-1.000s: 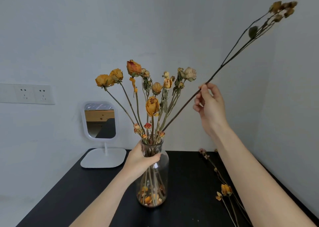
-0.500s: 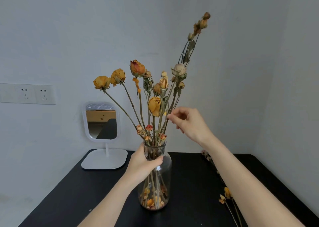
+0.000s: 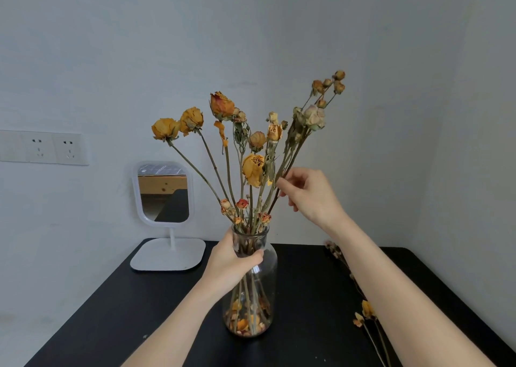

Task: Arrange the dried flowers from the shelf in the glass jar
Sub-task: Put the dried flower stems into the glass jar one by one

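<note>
Glass jar (image 3: 259, 297) upright on the black shelf (image 3: 111, 311), near its middle, with dried flowers (image 3: 252, 168) fanning out of the mouth. Gripped at the neck by the left hand (image 3: 231, 260), thumb across the front of the glass. Tall sprig (image 3: 329, 84) of small buds at the right of the bunch, its stem pinched between thumb and forefinger of the right hand (image 3: 310, 193), other fingers loosely curled.

Part of the jar's neck covered by the left hand. Stem ends lost among petals and debris at the bottom of the jar. Loose stems (image 3: 365, 311) on the shelf to the right, partly behind the right forearm and cut off by the lower edge.

Half a second ago, sprig steeper and its buds higher; now lower and tilted further right.

Behind, a white mirror (image 3: 163, 192) and a wall socket (image 3: 55, 149).
</note>
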